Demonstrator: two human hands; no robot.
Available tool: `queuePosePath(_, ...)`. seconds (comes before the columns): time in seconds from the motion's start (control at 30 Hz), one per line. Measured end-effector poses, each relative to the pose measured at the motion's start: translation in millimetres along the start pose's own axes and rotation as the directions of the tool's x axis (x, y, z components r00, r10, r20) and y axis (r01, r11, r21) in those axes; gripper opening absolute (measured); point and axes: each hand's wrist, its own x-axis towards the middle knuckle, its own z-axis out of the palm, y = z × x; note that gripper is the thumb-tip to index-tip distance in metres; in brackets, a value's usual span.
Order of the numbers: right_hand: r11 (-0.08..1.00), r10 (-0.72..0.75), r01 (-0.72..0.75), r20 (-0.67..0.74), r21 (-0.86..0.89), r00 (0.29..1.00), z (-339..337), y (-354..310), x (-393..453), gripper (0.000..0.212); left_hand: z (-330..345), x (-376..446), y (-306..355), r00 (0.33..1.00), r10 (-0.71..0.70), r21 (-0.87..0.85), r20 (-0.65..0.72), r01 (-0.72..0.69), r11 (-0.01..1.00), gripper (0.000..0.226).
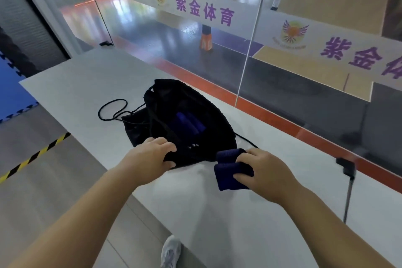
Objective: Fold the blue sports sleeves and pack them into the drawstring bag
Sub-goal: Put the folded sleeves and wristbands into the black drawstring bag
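Head view is showing a black drawstring bag [187, 124] lying open on a pale grey tabletop [82, 85], its mouth gaping toward the person. A folded blue sleeve [191, 123] is already lying inside the bag. The left hand [150, 159] is gripping the near rim of the bag's mouth, fingers [167, 148] curled shut over the black fabric. The right hand [265, 172] is holding a second folded blue sleeve [232, 169] just beside the mouth, on its right side, with the fingers closed around the fold; whether it is touching the tabletop cannot be told. The bag's cord [113, 109] is looping loosely across the surface to the left of the bag. The bag is sitting close to the tabletop's far edge, which is running along a glass wall [282, 61]. Wide bare surface is lying to the left of and in front of the bag. The near left edge is dropping to the floor [43, 180], where a grey shoe [171, 250] is showing.
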Motion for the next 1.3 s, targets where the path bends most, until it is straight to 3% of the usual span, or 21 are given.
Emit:
queuePosePath(0.13,0.995,0.104,-0.103,-0.052,0.017,0.993,5.0,-12.0,39.3,0.026,-8.7,49.0,-34.0,0.985,0.148,0.142,-0.094,-0.134,0.981,0.049)
queuePosePath(0.27,0.971,0.235,-0.226,-0.124,0.081,0.964,10.7,-28.4,83.7,0.025,-22.9,95.7,-72.8,0.973,0.228,0.307,-0.045,-0.204,0.930,0.056)
queuePosePath(0.37,0.962,0.266,-0.251,-0.153,0.111,0.952,19.8,-41.4,120.7,0.026,-30.5,119.6,-100.0,0.934,0.343,0.365,-0.100,-0.286,0.886,0.038)
queuePosePath(0.5,0.954,0.281,-0.264,-0.116,0.140,0.953,33.7,-59.5,162.6,0.028,-33.5,135.6,-127.1,0.889,0.440,0.278,-0.126,-0.394,0.876,0.013)
queuePosePath(0.63,0.951,0.272,-0.258,-0.061,0.172,0.960,44.6,-78.6,192.2,0.032,-41.8,140.6,-142.8,0.826,0.531,0.137,-0.187,-0.514,0.847,0.010)
queuePosePath(0.77,0.858,0.260,-0.303,0.157,0.415,0.953,48.1,-85.4,205.0,0.039,-51.8,140.9,-150.3,0.809,0.553,0.086,-0.200,-0.548,0.832,0.010)
queuePosePath(0.87,0.871,0.258,-0.348,0.282,0.347,0.924,50.4,-77.2,202.6,0.038,-55.2,140.2,-150.6,0.823,0.535,0.021,-0.194,-0.541,0.841,0.018)
queuePosePath(1.03,0.855,0.345,-0.380,0.162,0.353,0.925,48.0,-62.2,182.6,0.028,-55.4,141.2,-138.5,0.819,0.485,-0.136,-0.305,-0.542,0.829,0.034)
queuePosePath(1.13,0.859,0.391,-0.393,0.074,0.329,0.917,44.8,-53.5,166.8,0.020,-60.7,144.0,-127.6,0.855,0.348,-0.190,-0.385,-0.443,0.876,0.045)
queuePosePath(1.23,0.863,0.446,-0.431,0.003,0.266,0.895,45.2,-42.1,150.7,0.014,-67.2,148.0,-116.9,0.968,0.130,-0.263,-0.213,-0.185,0.947,0.069)
queuePosePath(1.3,0.848,0.499,-0.478,-0.044,0.230,0.865,47.9,-31.4,139.0,0.015,-64.8,152.7,-110.7,0.996,0.058,-0.257,-0.074,-0.075,0.963,0.073)
